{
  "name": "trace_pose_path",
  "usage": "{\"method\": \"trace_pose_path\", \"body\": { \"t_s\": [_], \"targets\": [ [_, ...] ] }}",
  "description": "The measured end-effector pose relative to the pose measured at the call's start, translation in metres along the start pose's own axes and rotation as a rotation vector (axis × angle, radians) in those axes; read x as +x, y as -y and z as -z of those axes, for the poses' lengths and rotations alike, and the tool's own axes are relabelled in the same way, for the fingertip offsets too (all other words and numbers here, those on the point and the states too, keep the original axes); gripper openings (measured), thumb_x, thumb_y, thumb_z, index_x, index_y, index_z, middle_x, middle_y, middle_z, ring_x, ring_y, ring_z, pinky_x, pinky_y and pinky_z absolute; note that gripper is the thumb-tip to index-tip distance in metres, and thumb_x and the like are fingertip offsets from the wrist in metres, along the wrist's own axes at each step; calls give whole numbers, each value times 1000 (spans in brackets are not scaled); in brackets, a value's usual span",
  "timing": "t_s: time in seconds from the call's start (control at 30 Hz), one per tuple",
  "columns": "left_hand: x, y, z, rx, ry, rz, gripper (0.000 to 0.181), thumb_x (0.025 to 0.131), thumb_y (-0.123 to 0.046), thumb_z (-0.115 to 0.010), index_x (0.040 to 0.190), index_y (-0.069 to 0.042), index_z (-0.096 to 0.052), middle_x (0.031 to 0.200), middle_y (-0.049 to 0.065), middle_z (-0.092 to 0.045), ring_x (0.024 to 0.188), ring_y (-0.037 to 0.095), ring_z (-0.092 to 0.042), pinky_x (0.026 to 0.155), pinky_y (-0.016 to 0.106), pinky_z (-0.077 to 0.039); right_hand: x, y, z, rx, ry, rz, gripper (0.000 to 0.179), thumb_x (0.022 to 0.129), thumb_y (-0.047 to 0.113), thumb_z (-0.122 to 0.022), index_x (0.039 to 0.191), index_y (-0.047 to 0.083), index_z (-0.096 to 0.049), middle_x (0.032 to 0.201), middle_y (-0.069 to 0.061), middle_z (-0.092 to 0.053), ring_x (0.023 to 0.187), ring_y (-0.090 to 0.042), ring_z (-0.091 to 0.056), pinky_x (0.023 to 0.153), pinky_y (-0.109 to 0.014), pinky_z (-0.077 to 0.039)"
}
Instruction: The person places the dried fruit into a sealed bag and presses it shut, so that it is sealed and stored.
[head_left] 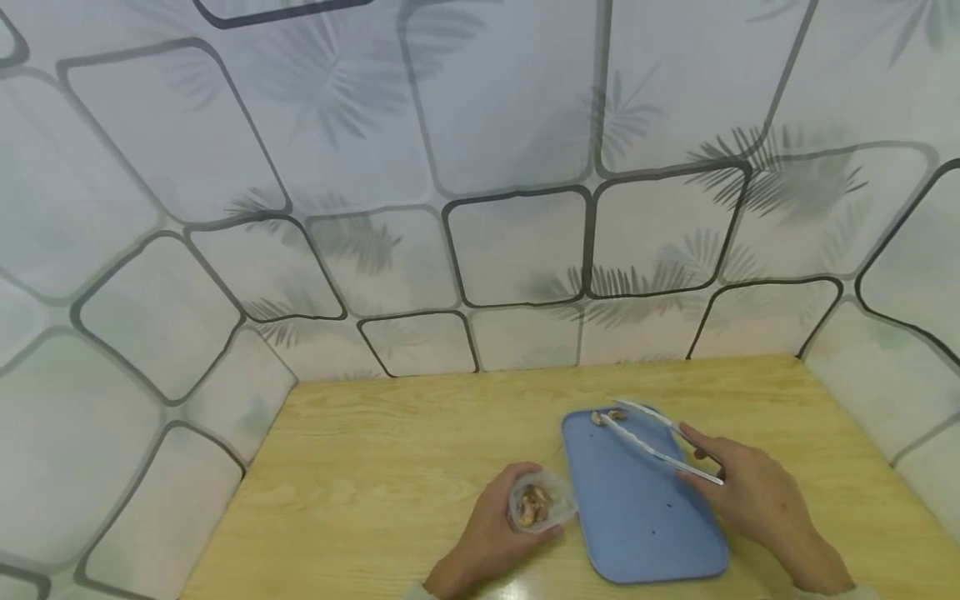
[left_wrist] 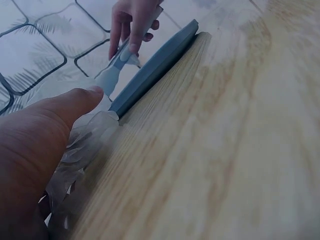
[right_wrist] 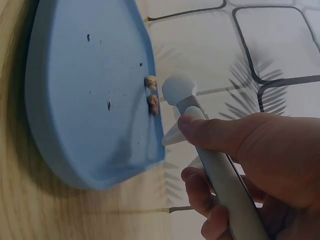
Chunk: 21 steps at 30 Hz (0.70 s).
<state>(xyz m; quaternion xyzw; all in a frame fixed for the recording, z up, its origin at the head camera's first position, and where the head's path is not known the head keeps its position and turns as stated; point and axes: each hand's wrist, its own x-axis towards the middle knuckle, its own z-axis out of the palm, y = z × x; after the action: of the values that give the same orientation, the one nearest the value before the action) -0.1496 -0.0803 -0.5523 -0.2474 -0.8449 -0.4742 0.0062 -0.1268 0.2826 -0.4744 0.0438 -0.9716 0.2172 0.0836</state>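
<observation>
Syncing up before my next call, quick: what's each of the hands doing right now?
Left hand: closed, holding a translucent cup with brownish pieces inside.
Right hand: closed, holding tongs, their tips apart.

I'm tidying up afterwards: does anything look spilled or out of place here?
Slightly: dark specks dot the blue tray, apart from the two brownish pieces near its far edge. They look like stray crumbs, though too small to identify. Nothing appears damaged.

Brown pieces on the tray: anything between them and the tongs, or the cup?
Nothing visible blocks the tongs from the brown pieces. Toward the cup, only the raised left rim of the tray stands between.
</observation>
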Motion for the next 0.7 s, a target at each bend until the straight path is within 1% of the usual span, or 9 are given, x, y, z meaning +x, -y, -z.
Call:
{"method": "trace_pose_path", "body": {
  "t_s": [0.1, 0.3, 0.5, 0.7],
  "targets": [
    [0, 0, 0, 2, -2, -5, 75, 85, -38, -95, 147, -24, -56, 135, -4, -71, 121, 12, -66, 107, 35, -55, 2, -2, 0, -13, 25, 0, 69, 91, 32, -89, 153, 15, -64, 115, -9, -81, 71, -8, -55, 54, -27, -39],
    [-1, 1, 0, 7, 0, -2, 74, 86, -39, -94, 148, -23, -56, 135, -4, -71, 122, 11, -66, 107, 35, -55, 5, -5, 0, -36, 44, -1, 68, 91, 32, -88, 152, 13, -64, 115, -12, -82, 73, -10, -60, 55, -29, -42],
    [-1, 1, 0, 30, -5, -4, 74, 86, -40, -94, 148, -25, -56, 136, -4, -71, 123, 12, -66, 109, 37, -55, 10, -7, 0, -45, 66, -4, 67, 92, 30, -88, 152, 11, -64, 115, -15, -82, 69, -11, -55, 53, -29, -41],
    [-1, 1, 1, 34, 0, -5, 74, 86, -40, -94, 148, -25, -56, 136, -4, -70, 124, 12, -66, 109, 37, -55, 13, -8, 4, -40, 98, -8, 64, 94, 29, -85, 152, 12, -64, 118, -18, -81, 66, -13, -51, 50, -30, -39]
  ]
}}
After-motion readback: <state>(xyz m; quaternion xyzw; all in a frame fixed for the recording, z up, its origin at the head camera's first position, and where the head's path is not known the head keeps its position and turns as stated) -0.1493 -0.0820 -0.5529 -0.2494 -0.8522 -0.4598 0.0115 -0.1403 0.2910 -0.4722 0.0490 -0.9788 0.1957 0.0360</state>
